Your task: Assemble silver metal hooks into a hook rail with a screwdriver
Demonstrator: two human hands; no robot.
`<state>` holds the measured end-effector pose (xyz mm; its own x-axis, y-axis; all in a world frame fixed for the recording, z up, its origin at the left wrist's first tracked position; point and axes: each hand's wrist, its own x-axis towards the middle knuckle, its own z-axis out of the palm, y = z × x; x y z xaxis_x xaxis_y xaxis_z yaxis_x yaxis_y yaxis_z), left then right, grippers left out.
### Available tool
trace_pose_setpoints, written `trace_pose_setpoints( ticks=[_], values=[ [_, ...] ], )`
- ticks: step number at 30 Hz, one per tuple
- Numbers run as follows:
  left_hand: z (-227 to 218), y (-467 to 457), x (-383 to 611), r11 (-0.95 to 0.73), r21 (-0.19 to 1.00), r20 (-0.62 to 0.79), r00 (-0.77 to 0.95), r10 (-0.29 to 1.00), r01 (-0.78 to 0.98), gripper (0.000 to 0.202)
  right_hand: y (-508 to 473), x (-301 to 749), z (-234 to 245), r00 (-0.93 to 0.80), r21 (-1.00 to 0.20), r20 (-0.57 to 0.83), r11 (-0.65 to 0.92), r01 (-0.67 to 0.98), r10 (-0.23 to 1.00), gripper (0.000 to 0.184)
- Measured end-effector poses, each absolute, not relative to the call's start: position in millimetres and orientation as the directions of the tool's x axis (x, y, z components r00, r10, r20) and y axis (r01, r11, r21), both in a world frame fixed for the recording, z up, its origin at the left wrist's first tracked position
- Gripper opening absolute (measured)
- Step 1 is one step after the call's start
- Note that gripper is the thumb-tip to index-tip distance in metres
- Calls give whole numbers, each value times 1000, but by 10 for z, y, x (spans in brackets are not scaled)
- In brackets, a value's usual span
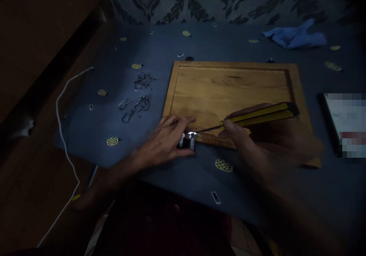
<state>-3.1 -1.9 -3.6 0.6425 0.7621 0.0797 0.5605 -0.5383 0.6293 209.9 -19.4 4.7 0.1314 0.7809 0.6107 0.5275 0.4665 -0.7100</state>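
Note:
My left hand (162,140) lies at the near left corner of a framed wooden panel (234,88). Its fingers close around a small, shiny metal fitting (192,137) at the panel's near edge. My right hand (251,141), partly blurred, grips a yellow and black screwdriver (263,113) by the handle. The thin shaft points left, and its tip meets the fitting or lies very close to it. A bright glint there hides the exact contact. The panel rests flat on the dark patterned tablecloth (154,134).
Left of the panel lie several loose metal clips (141,103) and small screws (150,76). A crumpled blue cloth (297,36) sits at the back right. On the right edge is a blurred-out flat object (349,126). A white cable (58,103) hangs over the table's left edge.

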Motion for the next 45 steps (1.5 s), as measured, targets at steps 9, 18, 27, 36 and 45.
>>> trace_pose_setpoints(
  ticks=[9, 18, 27, 36, 45],
  values=[
    [-34, -16, -37, -538, 631, 77, 644, 761, 559, 77, -176, 2124, 28, 64, -688, 570, 433, 582, 819, 15],
    [-39, -25, -30, -553, 615, 98, 642, 761, 562, 77, -158, 2068, 53, 12, -688, 560, 457, 563, 829, 17],
    [-61, -22, -38, -546, 622, 103, 632, 768, 562, 77, -173, 2200, 247, -178, -819, 370, 410, 400, 912, 10],
    [-76, -14, -36, -556, 639, 114, 649, 752, 532, 77, -125, 2018, 128, 300, -785, 610, 507, 356, 734, 26],
    [-31, -24, -26, -552, 618, 101, 639, 762, 560, 76, -117, 2062, 113, 142, -734, 615, 497, 464, 776, 21]
  ],
)
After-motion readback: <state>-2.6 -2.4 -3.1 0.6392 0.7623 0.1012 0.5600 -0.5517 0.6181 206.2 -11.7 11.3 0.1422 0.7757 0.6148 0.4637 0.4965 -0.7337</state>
